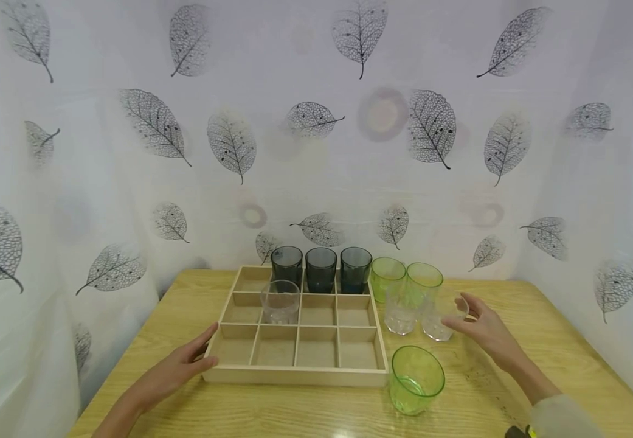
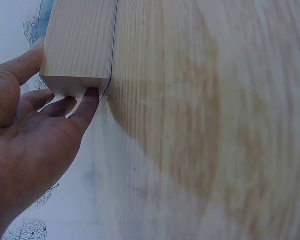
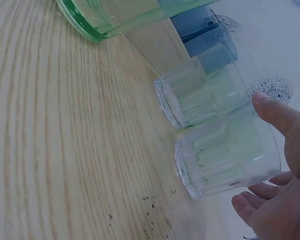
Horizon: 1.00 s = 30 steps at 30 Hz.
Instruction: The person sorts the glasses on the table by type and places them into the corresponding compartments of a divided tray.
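Observation:
My left hand [image 1: 176,365] holds the left edge of a divided wooden tray [image 1: 294,375]. In the left wrist view its thumb reaches over the top edge and the fingertips [image 2: 91,97] press the outer wall near the front corner. At the right, my right hand [image 1: 486,331] grips a clear glass [image 3: 230,157] near its rim, thumb on one side and fingers on the other; the glass stands upright on the table. Close beside it stands another clear glass [image 1: 401,319]. A third clear glass [image 1: 281,310] sits in the tray's middle row, second compartment from the left.
Three dark glasses [image 1: 320,267] stand in the tray's back row. Two green glasses [image 1: 387,277] are behind the clear ones, and another green glass [image 1: 417,383] is by the tray's front right corner. A leaf-patterned curtain [image 1: 316,164] surrounds the wooden table [image 1: 272,410].

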Each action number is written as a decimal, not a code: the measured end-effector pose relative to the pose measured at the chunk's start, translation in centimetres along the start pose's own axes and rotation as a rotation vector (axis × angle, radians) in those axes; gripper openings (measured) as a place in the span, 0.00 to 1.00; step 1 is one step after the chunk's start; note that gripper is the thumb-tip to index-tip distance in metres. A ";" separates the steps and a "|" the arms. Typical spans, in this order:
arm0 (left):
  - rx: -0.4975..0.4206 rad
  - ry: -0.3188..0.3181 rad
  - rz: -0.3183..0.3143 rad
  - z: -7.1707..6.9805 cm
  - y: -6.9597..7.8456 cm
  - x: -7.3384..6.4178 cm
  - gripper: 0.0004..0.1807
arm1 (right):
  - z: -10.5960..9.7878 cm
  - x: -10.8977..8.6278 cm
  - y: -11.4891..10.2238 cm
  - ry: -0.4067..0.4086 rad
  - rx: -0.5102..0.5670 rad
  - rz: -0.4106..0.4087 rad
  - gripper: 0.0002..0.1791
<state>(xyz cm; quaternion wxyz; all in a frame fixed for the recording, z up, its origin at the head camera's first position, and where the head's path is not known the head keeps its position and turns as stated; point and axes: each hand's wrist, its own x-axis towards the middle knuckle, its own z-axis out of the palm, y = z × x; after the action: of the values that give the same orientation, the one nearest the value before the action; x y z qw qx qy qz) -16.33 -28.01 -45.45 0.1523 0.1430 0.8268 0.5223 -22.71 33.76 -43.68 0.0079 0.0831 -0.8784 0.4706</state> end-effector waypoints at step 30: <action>-0.025 -0.011 -0.001 -0.1 0.0 0.0 0.42 | 0.0 -0.8 -0.5 0.059 -0.008 -0.024 0.51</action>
<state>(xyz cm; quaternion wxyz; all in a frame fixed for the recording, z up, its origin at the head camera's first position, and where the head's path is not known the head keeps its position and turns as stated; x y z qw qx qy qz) -16.33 -28.08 -45.41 0.1590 0.1435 0.8195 0.5316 -21.82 33.65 -43.34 0.0396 0.0799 -0.8786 0.4692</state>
